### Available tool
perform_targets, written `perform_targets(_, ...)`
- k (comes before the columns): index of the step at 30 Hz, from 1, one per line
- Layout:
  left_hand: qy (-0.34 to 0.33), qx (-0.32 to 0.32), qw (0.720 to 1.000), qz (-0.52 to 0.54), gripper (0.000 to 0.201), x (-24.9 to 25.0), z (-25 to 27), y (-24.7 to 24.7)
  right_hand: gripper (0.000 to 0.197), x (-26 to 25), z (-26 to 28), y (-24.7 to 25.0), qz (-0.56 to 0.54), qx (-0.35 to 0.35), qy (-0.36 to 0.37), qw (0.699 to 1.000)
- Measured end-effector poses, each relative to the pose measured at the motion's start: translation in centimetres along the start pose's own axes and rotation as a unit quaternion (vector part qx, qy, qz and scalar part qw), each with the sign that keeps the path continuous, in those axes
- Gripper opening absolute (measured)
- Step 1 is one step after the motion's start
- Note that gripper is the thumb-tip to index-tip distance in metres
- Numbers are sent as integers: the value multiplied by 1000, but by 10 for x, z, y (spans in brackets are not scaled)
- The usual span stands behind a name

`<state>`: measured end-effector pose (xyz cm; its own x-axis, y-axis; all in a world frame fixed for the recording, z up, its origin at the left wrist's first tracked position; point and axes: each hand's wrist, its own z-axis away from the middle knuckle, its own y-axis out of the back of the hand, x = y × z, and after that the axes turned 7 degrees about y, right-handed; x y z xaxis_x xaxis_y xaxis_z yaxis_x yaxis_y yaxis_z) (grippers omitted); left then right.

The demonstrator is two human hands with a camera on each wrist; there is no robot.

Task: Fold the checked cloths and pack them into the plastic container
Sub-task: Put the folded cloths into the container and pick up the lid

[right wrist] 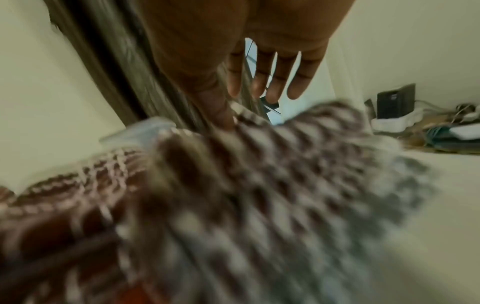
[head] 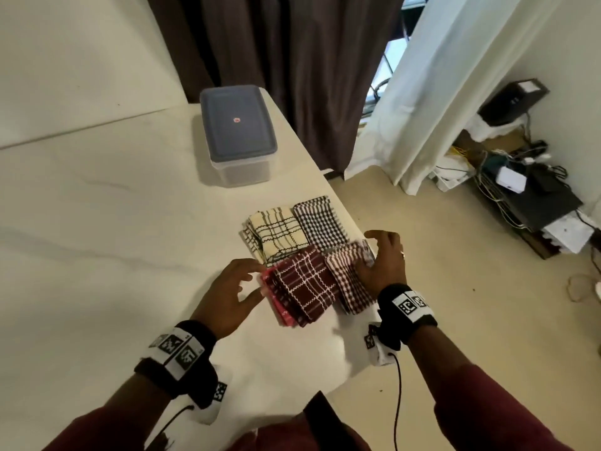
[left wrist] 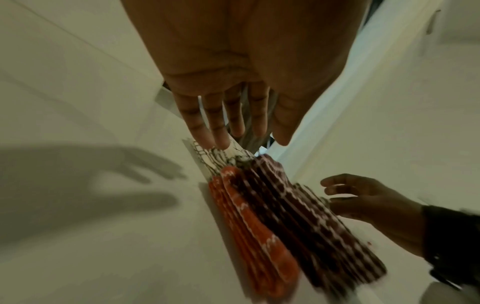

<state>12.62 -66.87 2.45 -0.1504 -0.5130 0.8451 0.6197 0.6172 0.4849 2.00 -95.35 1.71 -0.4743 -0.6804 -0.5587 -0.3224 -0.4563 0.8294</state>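
Observation:
Several folded checked cloths lie near the table's right edge: a cream one (head: 278,236), a black-and-white gingham one (head: 320,224), a maroon checked one (head: 305,284) on a pink-red one (head: 276,304), and a maroon gingham one (head: 349,278). The plastic container (head: 237,135) stands farther back with its blue-grey lid on. My left hand (head: 247,281) is open at the left side of the maroon stack, fingers straight (left wrist: 228,123). My right hand (head: 370,252) is open at the right edge of the maroon gingham cloth (right wrist: 259,185), its thumb (right wrist: 221,115) touching it.
The white table (head: 113,239) ends just right of the cloths. Dark and white curtains (head: 292,60) hang behind it. On the floor at the right lie cables and boxes (head: 520,177). Both wrist views are blurred.

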Motion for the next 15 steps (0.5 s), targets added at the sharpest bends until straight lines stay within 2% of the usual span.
perform_targets(2,21,27,999,0,39,3,-14,16,42,-22,-27,9,-83,7,9,996)
perform_targets(5,-12,38,995,-87,72,8,-42,48,37,-67,-86,12,-241,-9,48,969)
perform_targets(7,-11,51,994,-92,79,15,-64,67,37,-98,-126,5,-289,-35,58,955)
perform_targets(10,31,116,992,-39,73,23,-99,85,36,-143,-172,-15,-253,-27,119,960)
perform_targets(13,106,156,981,38,63,26,-135,93,70,-177,-196,-42,-81,-96,177,976)
perform_targets(15,158,169,969,84,62,23,-158,99,86,-190,-208,-61,-46,-139,159,976)
